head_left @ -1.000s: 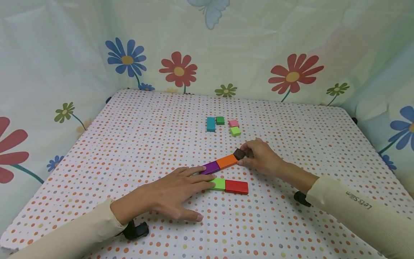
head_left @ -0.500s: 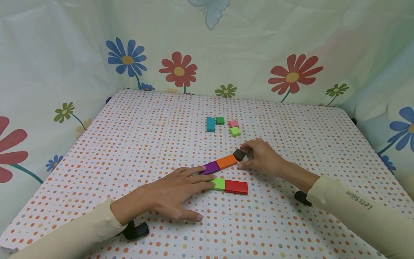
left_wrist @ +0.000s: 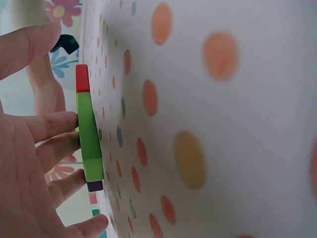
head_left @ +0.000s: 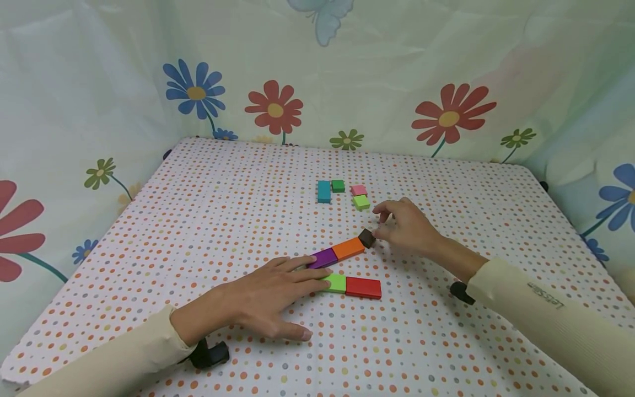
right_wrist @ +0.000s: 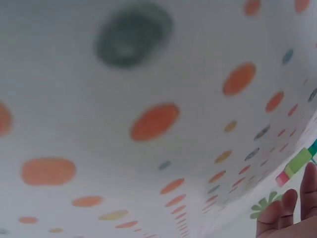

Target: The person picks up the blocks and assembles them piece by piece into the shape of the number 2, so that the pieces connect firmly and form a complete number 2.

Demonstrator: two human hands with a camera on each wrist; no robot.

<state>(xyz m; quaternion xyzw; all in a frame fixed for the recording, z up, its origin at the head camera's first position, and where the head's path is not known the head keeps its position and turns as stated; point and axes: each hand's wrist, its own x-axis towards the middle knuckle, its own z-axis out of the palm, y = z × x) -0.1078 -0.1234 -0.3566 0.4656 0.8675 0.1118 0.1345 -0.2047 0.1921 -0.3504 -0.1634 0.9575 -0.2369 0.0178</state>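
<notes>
My left hand (head_left: pixel 270 298) lies spread with straight fingers over the left end of a bent row of coloured blocks. Its fingertips touch a light green block (head_left: pixel 337 283) and a purple block (head_left: pixel 323 258); the fingers hide the bend between them. In the left wrist view the fingertips rest along a green block (left_wrist: pixel 89 134). A red block (head_left: pixel 363 287) continues the near branch, an orange block (head_left: pixel 348 249) the far one. At the orange block's end sits a small black block (head_left: pixel 366 238), turned at an angle. My right hand (head_left: pixel 409 229) is just right of it, fingers loosely bent, holding nothing.
Farther back on the dotted cloth (head_left: pixel 238 204) are a teal block (head_left: pixel 324 191), a dark green block (head_left: pixel 338 186), a pink block (head_left: pixel 359 189) and a lime block (head_left: pixel 361 202). A flower-printed curtain (head_left: pixel 377 66) stands behind and at both sides.
My right hand has let go of the black block, its fingers parting and rising slightly back and away. The left hand and the blocks stay where they were.
</notes>
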